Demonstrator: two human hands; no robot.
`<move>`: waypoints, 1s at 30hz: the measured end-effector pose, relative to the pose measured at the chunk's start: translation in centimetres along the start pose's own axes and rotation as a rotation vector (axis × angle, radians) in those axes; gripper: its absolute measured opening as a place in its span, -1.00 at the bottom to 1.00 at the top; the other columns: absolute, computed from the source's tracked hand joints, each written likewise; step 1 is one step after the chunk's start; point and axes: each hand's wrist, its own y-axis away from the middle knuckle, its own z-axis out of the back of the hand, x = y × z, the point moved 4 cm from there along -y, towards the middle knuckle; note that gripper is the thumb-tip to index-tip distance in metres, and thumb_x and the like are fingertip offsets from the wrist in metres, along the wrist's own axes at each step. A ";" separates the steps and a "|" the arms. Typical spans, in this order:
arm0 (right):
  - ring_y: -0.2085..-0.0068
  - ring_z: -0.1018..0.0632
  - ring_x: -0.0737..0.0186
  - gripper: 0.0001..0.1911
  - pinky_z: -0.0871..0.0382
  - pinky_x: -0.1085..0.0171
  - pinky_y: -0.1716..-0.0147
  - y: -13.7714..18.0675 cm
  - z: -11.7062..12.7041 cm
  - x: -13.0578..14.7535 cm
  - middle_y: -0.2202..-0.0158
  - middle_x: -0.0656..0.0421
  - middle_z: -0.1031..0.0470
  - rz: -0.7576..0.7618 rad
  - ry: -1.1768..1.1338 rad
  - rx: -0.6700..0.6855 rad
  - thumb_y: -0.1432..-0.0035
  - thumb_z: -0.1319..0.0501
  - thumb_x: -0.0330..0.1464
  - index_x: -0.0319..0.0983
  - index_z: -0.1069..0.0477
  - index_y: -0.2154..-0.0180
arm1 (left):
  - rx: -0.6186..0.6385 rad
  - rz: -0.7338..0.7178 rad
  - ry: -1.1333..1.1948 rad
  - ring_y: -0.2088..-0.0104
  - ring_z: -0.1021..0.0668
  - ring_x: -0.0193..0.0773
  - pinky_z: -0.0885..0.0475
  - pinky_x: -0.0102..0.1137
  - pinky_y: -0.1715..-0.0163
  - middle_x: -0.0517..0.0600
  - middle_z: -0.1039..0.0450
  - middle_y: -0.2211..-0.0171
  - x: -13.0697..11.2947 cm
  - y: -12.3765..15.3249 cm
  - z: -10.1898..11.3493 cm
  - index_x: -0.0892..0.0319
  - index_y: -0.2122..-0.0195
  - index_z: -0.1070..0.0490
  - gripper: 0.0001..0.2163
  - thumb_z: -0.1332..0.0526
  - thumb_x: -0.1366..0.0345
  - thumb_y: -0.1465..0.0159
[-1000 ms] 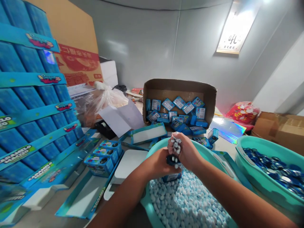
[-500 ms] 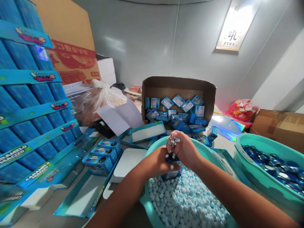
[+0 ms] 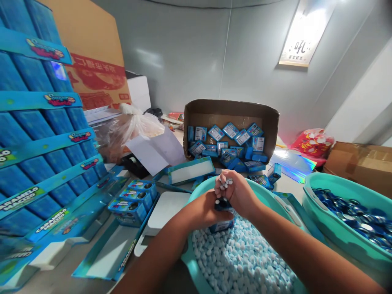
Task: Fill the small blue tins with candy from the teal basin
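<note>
Looks down at two bare forearms meeting over a teal basin (image 3: 187,261) heaped with pale blue and white candies (image 3: 241,261). Clamps the left hand (image 3: 208,210) around a small blue box (image 3: 223,225), kept upright just above the heap, likely so that stray pieces drop back into the basin. Cups the right hand (image 3: 237,194) directly on top of the box, fingers curled together into a loose fist around a handful of the same candies, a few showing at the knuckles and at the box's mouth. Seems held that close to funnel them in. Shows at the right a second basin (image 3: 312,196) of dark blue round lids (image 3: 352,212), within easy reach. Shows behind a cardboard carton (image 3: 229,110) of more blue boxes, and at the left a tray of boxes (image 3: 131,200) beside a tall blue display stack (image 3: 45,143).
</note>
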 end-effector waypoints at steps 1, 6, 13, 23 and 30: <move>0.53 -0.40 0.32 -0.68 -0.29 0.33 0.50 0.0 0.0 0.0 0.56 0.23 -0.35 -0.002 0.002 0.002 0.00 -0.31 -0.17 -0.23 -0.30 0.56 | 0.003 -0.011 0.002 0.01 -0.50 -0.04 -0.40 -0.30 0.07 0.02 -0.54 0.12 0.1 0.0 -0.1 0.20 0.03 -0.45 -0.64 -0.33 0.23 -0.15; 0.51 -0.40 0.31 -0.67 -0.28 0.32 0.46 0.1 -0.1 0.1 0.55 0.21 -0.36 -0.007 0.016 0.001 0.01 -0.31 -0.15 -0.24 -0.33 0.57 | 0.022 -0.027 -0.011 0.03 -0.52 -0.06 -0.40 -0.27 0.03 0.06 -0.50 0.00 0.9 -0.3 -0.4 0.20 -0.06 -0.39 -0.59 -0.29 0.25 -0.17; 0.46 -0.43 0.29 -0.60 -0.26 0.30 0.41 0.2 -0.3 0.5 0.51 0.17 -0.40 -0.047 0.099 0.040 0.03 -0.33 -0.10 -0.26 -0.32 0.61 | -0.016 -0.032 -0.001 -0.08 -0.47 -0.01 -0.38 -0.26 -0.06 0.03 -0.45 -0.08 0.6 -0.2 -0.2 0.18 -0.11 -0.36 -0.54 -0.27 0.31 -0.16; 0.47 -0.42 0.28 -0.58 -0.25 0.29 0.38 0.3 -0.3 0.4 0.57 0.17 -0.41 -0.031 0.148 0.113 -0.06 -0.30 -0.06 -0.26 -0.39 0.58 | -0.023 0.003 0.006 -0.05 -0.50 0.02 -0.43 -0.23 -0.02 0.01 -0.52 0.01 -0.3 -0.1 0.0 0.18 -0.03 -0.45 -0.60 -0.28 0.33 -0.12; 0.40 -0.45 0.24 -0.49 -0.28 0.26 0.29 0.6 -0.6 0.9 0.55 0.17 -0.41 -0.093 0.181 0.148 -0.01 -0.31 0.06 -0.26 -0.39 0.59 | -0.048 -0.062 0.043 -0.16 -0.43 0.01 -0.34 -0.17 -0.16 0.06 -0.41 -0.16 0.3 -0.3 -0.1 0.10 -0.19 -0.33 -0.43 -0.32 0.33 -0.11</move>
